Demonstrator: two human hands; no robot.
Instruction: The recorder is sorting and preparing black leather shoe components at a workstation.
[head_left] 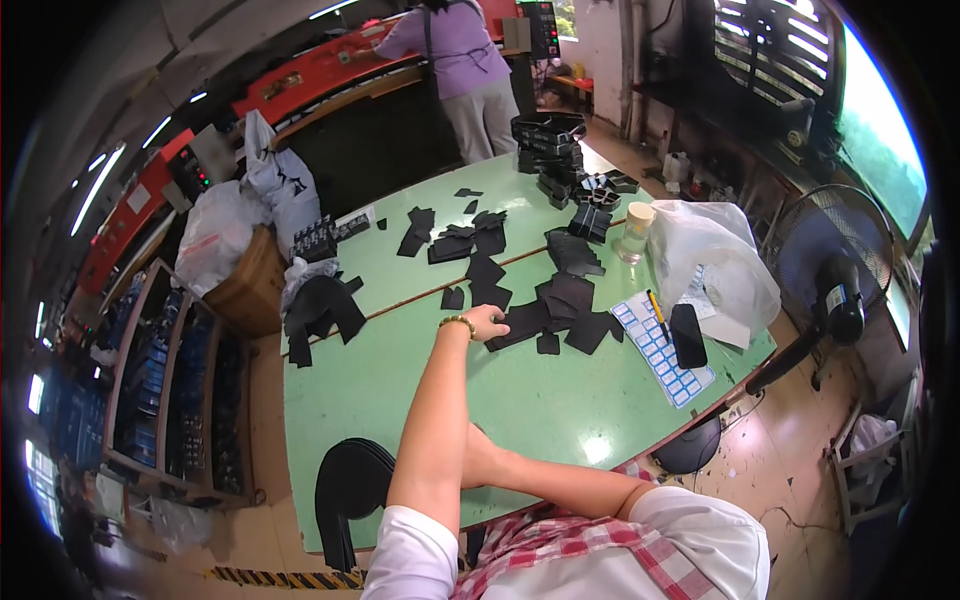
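My left hand (482,324), with a beaded bracelet on its wrist, reaches across the green table (520,400). Its fingers curl at the edge of a black flat piece (522,326), at the left of a loose spread of similar cut pieces. My right hand (482,458) lies low over the near part of the table, behind my left forearm, so its fingers are hidden. Left of that forearm sits a stack of curved black pieces (352,478). Another dark pile, of arched pieces (325,308), rests by the table's left edge.
At the right are a phone (687,336), a printed sheet (662,365), a yellow pen (657,306), a lidded jar (635,235) and a plastic bag (715,250). A fan (835,285) stands beside the table. Black bundles (550,140) rise at its far end; a person (465,60) stands beyond.
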